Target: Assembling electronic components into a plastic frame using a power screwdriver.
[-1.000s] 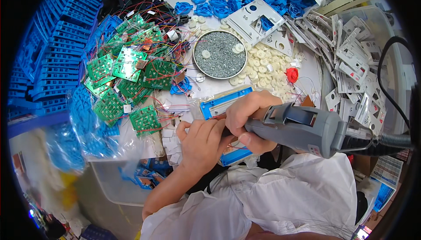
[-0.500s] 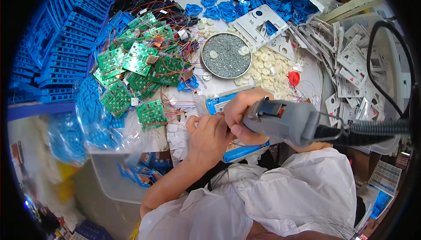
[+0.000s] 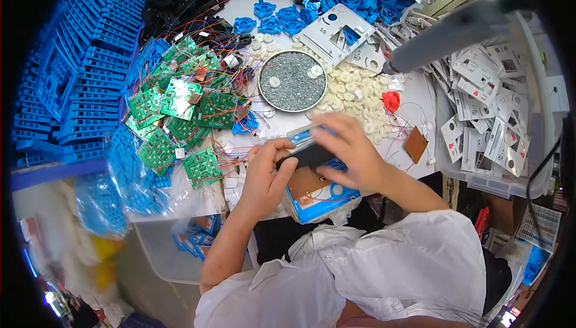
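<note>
A blue plastic housing [image 3: 315, 209] lies at the table's near edge on clear plastic wrap, with a brown circuit board [image 3: 306, 185] and thin red wires inside it. Across its upper part sits a black box-like part [image 3: 312, 156], whose exact kind I cannot make out. My left hand [image 3: 264, 175] is closed on the left end of this part, thumb on top. My right hand [image 3: 354, 154], smeared by motion, spreads its fingers and thumb around the part's right end without a visible grip. To the upper right hangs a grey electric screwdriver [image 3: 447, 37], its tip over white discs.
A round dish of small screws [image 3: 294, 91] stands beyond my hands, beside cream-white discs [image 3: 345, 91]. Green circuit boards [image 3: 180, 97] with wires are heaped left; blue housings [image 3: 99, 46] are stacked farther left. White panels [image 3: 480, 88] fill a clear bin at right. A brown board [image 3: 415, 145] lies nearby.
My right hand has let go of the screwdriver, which has swung up and to the right. That hand is now over the black part, while my left hand stays at its left end.
</note>
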Action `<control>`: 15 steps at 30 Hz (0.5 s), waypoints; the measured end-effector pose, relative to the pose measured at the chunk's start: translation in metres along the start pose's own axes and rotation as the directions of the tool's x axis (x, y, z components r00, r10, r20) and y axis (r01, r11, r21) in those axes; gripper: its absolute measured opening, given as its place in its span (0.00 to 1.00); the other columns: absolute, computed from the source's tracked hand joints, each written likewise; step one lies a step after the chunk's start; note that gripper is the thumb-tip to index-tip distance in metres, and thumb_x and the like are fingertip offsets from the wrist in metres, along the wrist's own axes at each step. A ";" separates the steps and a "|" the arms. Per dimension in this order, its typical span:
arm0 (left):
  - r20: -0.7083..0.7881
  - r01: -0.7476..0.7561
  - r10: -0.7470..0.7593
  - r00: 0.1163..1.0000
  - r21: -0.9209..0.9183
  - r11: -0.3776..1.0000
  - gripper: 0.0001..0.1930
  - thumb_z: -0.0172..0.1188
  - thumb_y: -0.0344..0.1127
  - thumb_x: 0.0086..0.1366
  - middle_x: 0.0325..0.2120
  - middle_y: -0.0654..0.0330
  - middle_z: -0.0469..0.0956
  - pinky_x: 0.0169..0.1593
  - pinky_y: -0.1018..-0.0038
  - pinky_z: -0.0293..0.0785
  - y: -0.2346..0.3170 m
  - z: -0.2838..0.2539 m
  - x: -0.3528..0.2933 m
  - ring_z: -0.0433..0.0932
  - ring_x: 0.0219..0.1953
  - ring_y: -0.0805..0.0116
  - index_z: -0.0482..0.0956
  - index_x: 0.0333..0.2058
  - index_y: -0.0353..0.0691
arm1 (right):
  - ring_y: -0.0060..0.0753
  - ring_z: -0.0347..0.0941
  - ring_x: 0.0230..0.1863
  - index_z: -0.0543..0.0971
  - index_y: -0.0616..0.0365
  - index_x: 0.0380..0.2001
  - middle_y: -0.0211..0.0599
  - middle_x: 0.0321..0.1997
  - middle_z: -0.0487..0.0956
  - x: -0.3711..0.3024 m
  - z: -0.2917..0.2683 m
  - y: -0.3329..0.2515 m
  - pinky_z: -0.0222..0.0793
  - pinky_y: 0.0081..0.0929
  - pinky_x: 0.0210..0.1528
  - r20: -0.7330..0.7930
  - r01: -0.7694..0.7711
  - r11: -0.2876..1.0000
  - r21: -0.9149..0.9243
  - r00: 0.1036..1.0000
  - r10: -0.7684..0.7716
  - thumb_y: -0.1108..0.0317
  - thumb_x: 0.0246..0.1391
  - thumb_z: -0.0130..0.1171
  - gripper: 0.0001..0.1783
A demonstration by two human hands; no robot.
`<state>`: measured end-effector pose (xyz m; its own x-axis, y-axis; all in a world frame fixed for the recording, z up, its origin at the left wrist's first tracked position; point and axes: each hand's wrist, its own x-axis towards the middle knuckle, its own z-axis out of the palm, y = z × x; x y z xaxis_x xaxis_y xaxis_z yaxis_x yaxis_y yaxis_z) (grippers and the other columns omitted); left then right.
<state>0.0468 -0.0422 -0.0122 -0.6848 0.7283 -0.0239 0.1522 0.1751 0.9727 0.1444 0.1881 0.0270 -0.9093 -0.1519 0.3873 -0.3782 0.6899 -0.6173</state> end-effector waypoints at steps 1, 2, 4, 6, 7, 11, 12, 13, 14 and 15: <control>-0.001 0.069 -0.069 0.998 -0.118 0.991 0.21 0.63 0.38 0.66 0.47 0.53 0.80 0.61 0.58 0.57 -0.002 0.003 0.001 0.76 0.46 0.57 0.74 0.55 0.36 | 0.51 0.74 0.58 0.76 0.54 0.62 0.45 0.60 0.77 0.003 0.003 0.012 0.71 0.44 0.59 0.059 0.119 0.993 -0.024 0.991 -0.117 0.70 0.45 0.75 0.37; -0.030 0.064 -0.067 0.997 -0.111 0.992 0.22 0.63 0.38 0.66 0.47 0.53 0.80 0.60 0.57 0.57 -0.002 0.004 0.000 0.75 0.46 0.56 0.74 0.55 0.36 | 0.49 0.77 0.53 0.81 0.50 0.56 0.42 0.54 0.80 0.005 0.005 0.019 0.74 0.42 0.55 0.069 0.141 0.990 -0.004 0.988 -0.140 0.66 0.46 0.75 0.30; -0.109 -0.011 0.015 0.994 0.032 0.999 0.22 0.63 0.36 0.64 0.47 0.53 0.81 0.59 0.57 0.59 -0.002 0.004 -0.006 0.74 0.47 0.55 0.73 0.56 0.36 | 0.49 0.78 0.50 0.81 0.51 0.56 0.42 0.52 0.80 0.012 -0.004 0.025 0.76 0.41 0.53 0.077 0.084 0.996 0.031 0.993 -0.086 0.64 0.46 0.75 0.30; -0.129 -0.132 0.174 0.976 0.282 0.950 0.23 0.64 0.34 0.62 0.48 0.53 0.81 0.58 0.56 0.60 0.000 0.006 -0.014 0.74 0.49 0.54 0.74 0.56 0.37 | 0.47 0.80 0.47 0.83 0.52 0.54 0.42 0.51 0.81 0.016 -0.014 0.027 0.78 0.39 0.49 0.127 0.032 0.998 0.048 0.991 -0.038 0.63 0.47 0.77 0.28; -0.102 -0.186 0.243 0.965 0.388 0.903 0.23 0.65 0.33 0.61 0.49 0.53 0.81 0.58 0.56 0.61 0.002 0.010 -0.017 0.74 0.49 0.54 0.74 0.55 0.38 | 0.47 0.80 0.47 0.83 0.52 0.54 0.42 0.50 0.82 0.019 -0.016 0.028 0.78 0.39 0.49 0.174 0.010 0.999 0.034 0.985 -0.016 0.62 0.48 0.76 0.28; 0.004 -0.346 0.450 0.893 0.646 0.680 0.24 0.68 0.31 0.56 0.52 0.53 0.80 0.56 0.55 0.63 -0.007 0.023 -0.033 0.74 0.51 0.54 0.77 0.54 0.40 | 0.48 0.80 0.45 0.82 0.52 0.53 0.41 0.45 0.82 0.030 -0.018 0.026 0.78 0.40 0.47 0.331 -0.021 1.000 -0.009 0.943 0.023 0.58 0.52 0.73 0.26; 0.006 -0.355 0.462 0.887 0.648 0.673 0.24 0.68 0.31 0.56 0.52 0.53 0.80 0.56 0.55 0.64 -0.008 0.022 -0.034 0.74 0.52 0.55 0.77 0.53 0.40 | 0.48 0.81 0.44 0.82 0.52 0.53 0.41 0.44 0.81 0.033 -0.018 0.024 0.78 0.41 0.47 0.363 -0.016 1.000 -0.016 0.931 0.021 0.58 0.53 0.72 0.25; 0.008 -0.365 0.474 0.881 0.650 0.666 0.24 0.68 0.30 0.56 0.52 0.53 0.80 0.55 0.55 0.64 -0.010 0.021 -0.035 0.74 0.52 0.55 0.77 0.52 0.40 | 0.49 0.81 0.43 0.82 0.52 0.53 0.42 0.44 0.81 0.037 -0.020 0.021 0.78 0.41 0.46 0.403 -0.056 0.998 -0.041 0.913 0.068 0.57 0.53 0.72 0.25; 0.010 -0.374 0.486 0.874 0.652 0.659 0.23 0.68 0.30 0.55 0.52 0.53 0.81 0.54 0.55 0.65 -0.011 0.019 -0.036 0.74 0.52 0.55 0.78 0.52 0.40 | 0.49 0.81 0.42 0.82 0.51 0.53 0.42 0.43 0.80 0.042 -0.023 0.018 0.78 0.42 0.46 0.441 -0.095 0.993 -0.068 0.890 0.115 0.57 0.54 0.71 0.24; 0.017 -0.383 0.495 0.869 0.656 0.650 0.25 0.68 0.30 0.55 0.53 0.52 0.80 0.54 0.55 0.66 -0.014 0.018 -0.036 0.74 0.52 0.55 0.77 0.53 0.39 | 0.50 0.81 0.41 0.82 0.51 0.53 0.42 0.43 0.80 0.045 -0.025 0.017 0.78 0.42 0.45 0.478 -0.129 0.987 -0.099 0.864 0.161 0.57 0.55 0.70 0.24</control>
<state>0.0823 -0.0588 -0.0286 -0.5075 0.7308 0.4564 0.8289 0.2695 0.4901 0.1016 0.2107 0.0510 -0.9291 -0.3582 -0.0922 -0.2383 0.7703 -0.5915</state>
